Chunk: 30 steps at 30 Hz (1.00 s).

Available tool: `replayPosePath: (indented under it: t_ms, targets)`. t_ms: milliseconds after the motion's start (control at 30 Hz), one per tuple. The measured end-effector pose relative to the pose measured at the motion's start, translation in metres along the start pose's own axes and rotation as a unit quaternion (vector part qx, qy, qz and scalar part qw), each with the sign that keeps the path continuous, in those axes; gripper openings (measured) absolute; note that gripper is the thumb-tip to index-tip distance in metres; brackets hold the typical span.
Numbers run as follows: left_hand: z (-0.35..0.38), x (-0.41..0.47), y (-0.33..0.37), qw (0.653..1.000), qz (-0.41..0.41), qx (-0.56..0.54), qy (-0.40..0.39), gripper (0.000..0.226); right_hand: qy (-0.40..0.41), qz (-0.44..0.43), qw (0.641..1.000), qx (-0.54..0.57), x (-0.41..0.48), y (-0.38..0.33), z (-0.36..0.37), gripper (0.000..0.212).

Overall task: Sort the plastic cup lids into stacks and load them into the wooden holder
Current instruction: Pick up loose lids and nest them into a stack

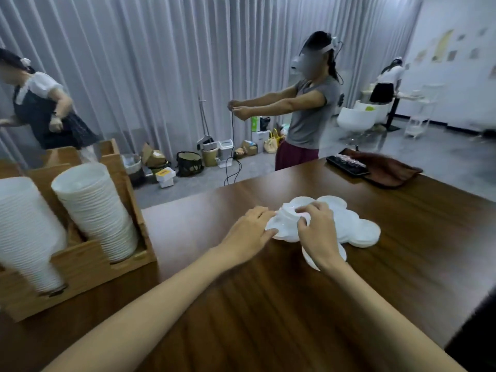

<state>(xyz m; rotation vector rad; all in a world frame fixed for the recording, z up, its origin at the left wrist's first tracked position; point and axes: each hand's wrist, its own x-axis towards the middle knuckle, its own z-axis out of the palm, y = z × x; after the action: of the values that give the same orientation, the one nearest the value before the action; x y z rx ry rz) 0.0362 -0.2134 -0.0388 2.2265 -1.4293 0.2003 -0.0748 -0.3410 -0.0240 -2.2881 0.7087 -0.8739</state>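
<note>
A dark wooden table [268,304] stands before grey curtains [134,63] in a cluttered room. Both hands close on a small stack of lids [288,218] amid loose white lids [357,229], left hand [249,234] cupping its side, right hand [316,232] pinching its rim. Motion blur softens the wooden holder [80,264], cut off at the left edge with two leaning lid stacks [96,210].

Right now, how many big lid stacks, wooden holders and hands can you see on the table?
Big lid stacks standing in the holder: 2 (near one, far one)
Wooden holder: 1
Hands: 2 (left, right)
Total: 5
The loose lids overlap too much to count.
</note>
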Motion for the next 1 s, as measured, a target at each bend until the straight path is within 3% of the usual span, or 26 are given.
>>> replayPosePath:
  t_ms: [100, 233, 400, 500, 600, 667, 733, 900, 1000]
  targets:
    - [0.026, 0.035, 0.011, 0.999, -0.04, 0.003, -0.027, 0.05, 0.029, 0.047, 0.994, -0.092, 0.023, 0.04, -0.021, 0.032]
    - [0.046, 0.082, 0.015, 0.997, -0.064, 0.032, -0.044, 0.05, -0.015, 0.113, 0.984, -0.139, 0.054, 0.091, -0.047, 0.047]
    - [0.053, 0.138, 0.017, 0.989, -0.101, -0.029, -0.1, 0.055, -0.159, 0.19, 0.968, -0.034, 0.082, 0.132, -0.061, 0.064]
    - [0.055, 0.164, 0.014, 0.975, -0.117, -0.077, -0.172, 0.064, -0.186, 0.168, 0.967, 0.03, 0.092, 0.137, -0.062, 0.059]
    - [0.057, 0.178, 0.012, 0.957, -0.09, -0.063, -0.267, 0.065, -0.229, 0.15, 0.96, 0.062, 0.105, 0.143, -0.058, 0.075]
    - [0.058, 0.178, 0.013, 0.95, -0.081, -0.056, -0.297, 0.062, -0.262, 0.149, 0.951, 0.064, 0.109, 0.143, -0.055, 0.072]
    - [0.058, 0.17, 0.013, 0.949, -0.075, -0.063, -0.301, 0.059, -0.274, 0.126, 0.951, 0.07, 0.108, 0.139, -0.051, 0.056]
    - [0.046, 0.138, 0.002, 0.956, -0.086, -0.067, -0.272, 0.056, -0.291, 0.121, 0.944, 0.098, 0.09, 0.116, -0.042, 0.055]
    - [0.03, 0.109, -0.006, 0.958, -0.092, -0.074, -0.259, 0.053, -0.295, 0.094, 0.945, 0.107, 0.071, 0.101, -0.031, 0.075]
